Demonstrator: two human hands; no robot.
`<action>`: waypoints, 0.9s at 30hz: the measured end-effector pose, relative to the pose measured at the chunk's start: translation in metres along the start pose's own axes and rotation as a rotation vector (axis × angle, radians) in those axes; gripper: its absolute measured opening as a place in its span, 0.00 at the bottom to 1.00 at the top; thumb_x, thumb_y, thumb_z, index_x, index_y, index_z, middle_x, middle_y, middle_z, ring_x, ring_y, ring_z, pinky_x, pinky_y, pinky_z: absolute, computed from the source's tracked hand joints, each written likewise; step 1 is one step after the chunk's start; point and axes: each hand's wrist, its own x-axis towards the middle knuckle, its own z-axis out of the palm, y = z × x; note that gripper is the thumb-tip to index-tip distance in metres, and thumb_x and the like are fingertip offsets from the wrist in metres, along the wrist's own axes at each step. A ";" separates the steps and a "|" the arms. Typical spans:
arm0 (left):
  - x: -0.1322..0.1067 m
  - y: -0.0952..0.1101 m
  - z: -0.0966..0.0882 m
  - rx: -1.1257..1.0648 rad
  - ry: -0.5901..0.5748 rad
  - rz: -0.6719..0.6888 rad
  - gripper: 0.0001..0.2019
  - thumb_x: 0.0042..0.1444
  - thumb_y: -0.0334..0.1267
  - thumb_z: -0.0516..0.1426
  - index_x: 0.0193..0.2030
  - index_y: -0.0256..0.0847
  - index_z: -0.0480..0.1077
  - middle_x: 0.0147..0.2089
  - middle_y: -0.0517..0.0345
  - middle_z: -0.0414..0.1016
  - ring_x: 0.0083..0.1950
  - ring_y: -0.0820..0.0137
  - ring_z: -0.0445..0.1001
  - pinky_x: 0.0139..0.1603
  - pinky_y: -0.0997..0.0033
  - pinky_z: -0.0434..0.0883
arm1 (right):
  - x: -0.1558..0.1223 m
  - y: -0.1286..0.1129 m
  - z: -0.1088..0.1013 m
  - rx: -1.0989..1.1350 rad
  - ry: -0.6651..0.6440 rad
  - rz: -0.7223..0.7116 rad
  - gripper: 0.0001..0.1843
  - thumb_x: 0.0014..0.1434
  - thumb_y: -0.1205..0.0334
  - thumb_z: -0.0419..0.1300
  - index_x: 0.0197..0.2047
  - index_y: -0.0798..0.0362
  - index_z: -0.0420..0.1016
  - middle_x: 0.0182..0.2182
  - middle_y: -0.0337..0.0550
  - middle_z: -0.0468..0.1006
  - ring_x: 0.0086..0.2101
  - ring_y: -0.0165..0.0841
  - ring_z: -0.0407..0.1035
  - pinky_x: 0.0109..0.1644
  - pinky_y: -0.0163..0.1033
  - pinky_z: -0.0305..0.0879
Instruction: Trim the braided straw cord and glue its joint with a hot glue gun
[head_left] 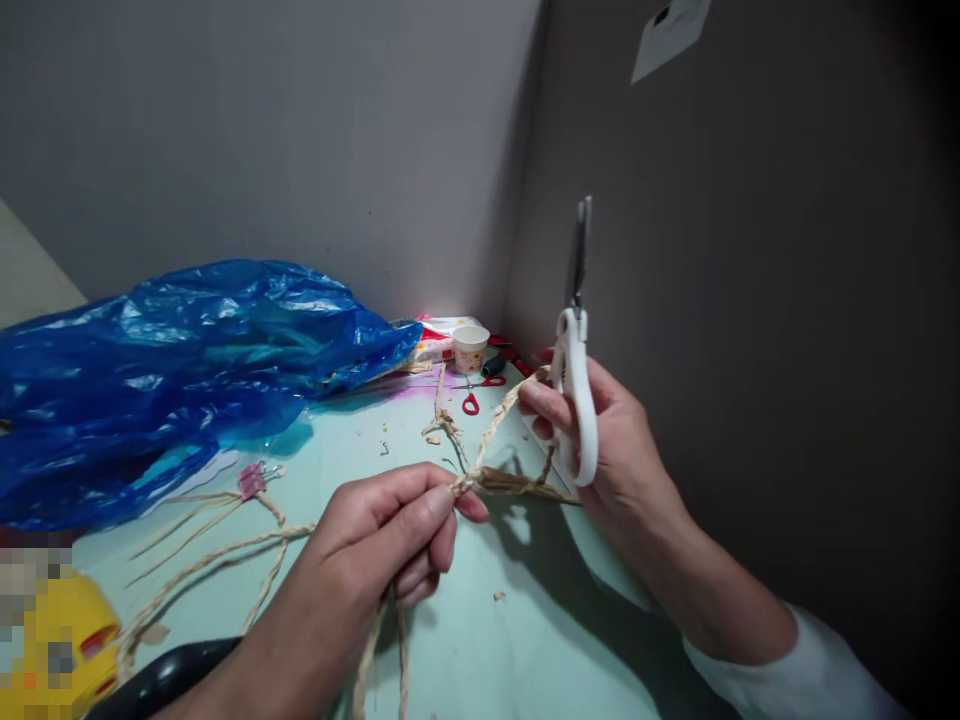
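Note:
My left hand (390,540) is closed in a pinch on a knot of tan twisted paper cord (495,482) just above the pale green table (480,640). Cord strands run from the pinch toward my right hand and back across the table. My right hand (607,440) grips white-handled scissors (576,390), blades together and pointing straight up, and also holds cord ends against the handle. More cord trails left to a pink binder clip (251,480).
A crumpled blue plastic bag (172,380) fills the left of the table. At the back corner stand a small paper cup (470,348), a red-and-white packet (439,340) and small red-handled scissors (480,392). A yellow object (75,640) sits front left. Walls close in behind and on the right.

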 end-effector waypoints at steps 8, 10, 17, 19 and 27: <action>-0.001 0.005 0.002 -0.341 -0.054 0.026 0.11 0.65 0.40 0.56 0.35 0.38 0.75 0.19 0.66 0.61 0.19 0.80 0.45 0.20 0.78 0.48 | -0.006 0.005 0.000 -0.581 -0.323 -0.057 0.18 0.50 0.62 0.69 0.46 0.49 0.77 0.29 0.35 0.75 0.29 0.31 0.68 0.33 0.34 0.63; 0.000 0.008 0.001 -0.353 0.014 0.091 0.10 0.64 0.40 0.56 0.34 0.38 0.75 0.19 0.67 0.62 0.19 0.80 0.45 0.18 0.79 0.48 | -0.009 -0.001 -0.001 -0.650 -0.368 -0.154 0.19 0.52 0.63 0.68 0.48 0.48 0.75 0.30 0.34 0.76 0.30 0.30 0.68 0.34 0.33 0.63; 0.005 0.012 -0.007 -0.261 0.317 0.329 0.09 0.60 0.38 0.59 0.30 0.37 0.74 0.20 0.64 0.69 0.17 0.83 0.52 0.17 0.83 0.55 | -0.015 -0.022 -0.010 -0.834 -0.553 -0.532 0.20 0.55 0.69 0.61 0.52 0.49 0.72 0.35 0.38 0.77 0.29 0.30 0.70 0.36 0.34 0.67; 0.007 0.012 -0.009 -0.215 0.354 0.378 0.09 0.59 0.38 0.60 0.30 0.37 0.73 0.21 0.63 0.71 0.17 0.83 0.53 0.17 0.83 0.57 | -0.014 -0.019 -0.013 -0.905 -0.539 -0.653 0.26 0.53 0.72 0.58 0.55 0.51 0.70 0.35 0.41 0.76 0.31 0.32 0.70 0.36 0.36 0.67; 0.008 0.018 -0.006 -0.166 0.406 0.407 0.11 0.52 0.40 0.64 0.38 0.34 0.76 0.21 0.63 0.71 0.18 0.80 0.58 0.17 0.81 0.54 | -0.008 -0.013 -0.020 -1.076 -0.468 -0.928 0.34 0.48 0.76 0.54 0.59 0.52 0.66 0.35 0.47 0.75 0.32 0.37 0.69 0.34 0.40 0.68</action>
